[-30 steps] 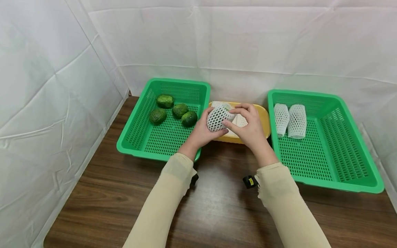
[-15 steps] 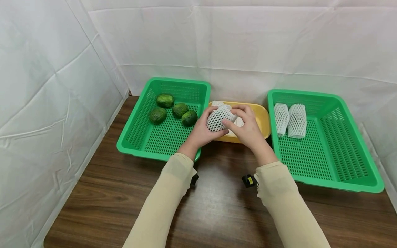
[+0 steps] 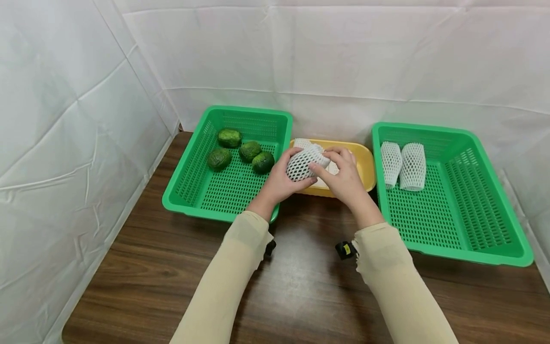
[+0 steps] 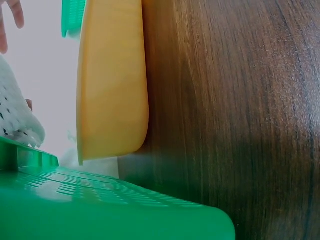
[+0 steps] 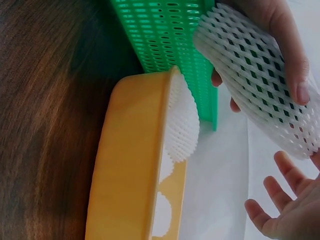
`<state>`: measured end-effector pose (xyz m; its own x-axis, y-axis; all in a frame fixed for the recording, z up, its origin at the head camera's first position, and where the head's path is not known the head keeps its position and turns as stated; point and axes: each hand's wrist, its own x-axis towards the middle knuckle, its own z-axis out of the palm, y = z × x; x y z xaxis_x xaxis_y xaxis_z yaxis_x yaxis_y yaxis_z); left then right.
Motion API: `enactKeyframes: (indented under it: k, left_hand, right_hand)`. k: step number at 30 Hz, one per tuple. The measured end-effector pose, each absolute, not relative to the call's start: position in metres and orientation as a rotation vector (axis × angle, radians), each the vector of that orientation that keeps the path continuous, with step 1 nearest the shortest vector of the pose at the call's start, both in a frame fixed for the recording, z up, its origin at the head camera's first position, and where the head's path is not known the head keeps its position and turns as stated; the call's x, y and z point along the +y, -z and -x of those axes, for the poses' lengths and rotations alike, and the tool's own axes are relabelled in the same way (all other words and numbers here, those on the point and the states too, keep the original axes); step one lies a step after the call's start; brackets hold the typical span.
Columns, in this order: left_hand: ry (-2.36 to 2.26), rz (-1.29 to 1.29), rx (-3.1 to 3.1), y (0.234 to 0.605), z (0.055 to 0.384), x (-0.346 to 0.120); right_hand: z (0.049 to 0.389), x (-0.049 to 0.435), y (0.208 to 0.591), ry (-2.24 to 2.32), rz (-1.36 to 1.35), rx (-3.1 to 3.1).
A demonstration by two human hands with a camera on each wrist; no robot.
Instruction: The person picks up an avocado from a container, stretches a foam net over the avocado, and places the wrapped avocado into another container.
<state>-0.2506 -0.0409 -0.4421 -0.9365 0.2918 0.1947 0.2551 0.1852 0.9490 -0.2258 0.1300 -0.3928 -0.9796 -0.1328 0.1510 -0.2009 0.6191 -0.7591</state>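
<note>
Green skin showing at the right end of the net (image 3: 306, 160) a second ago is now covered. Avocado (image 5: 262, 75) is inside, visible through the mesh, held up by the yellow tray (image 3: 366, 165). Left hand (image 3: 280, 182) has fingers wrapped round it; right hand (image 3: 344, 177) pinches the net's right end. My read: sleeving nearly done, maybe just the end to tidy. Four bare avocados (image 3: 219, 159) sit in the left basket (image 3: 185, 210), two white sleeves (image 3: 413, 167) in the right basket (image 3: 455, 257).
</note>
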Motion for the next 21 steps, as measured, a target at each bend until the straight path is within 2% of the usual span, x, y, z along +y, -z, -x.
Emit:
enactKeyframes:
  k: [7,15,21]
  left_hand:
    - [-1.894,-0.546,2.408,0.442,0.251,-0.041]
    - [-2.095,-0.532,2.215,0.438,0.247,-0.046]
    - [-2.096,-0.664,2.138,0.423,0.239,-0.051]
  right_hand:
    - [0.227,0.131,0.390,-1.322,-0.280,-2.838]
    - [0.227,0.125,0.398,-2.131,-0.167,-2.457]
    - [0.227,0.117,0.408,-2.252,-0.261,-2.594]
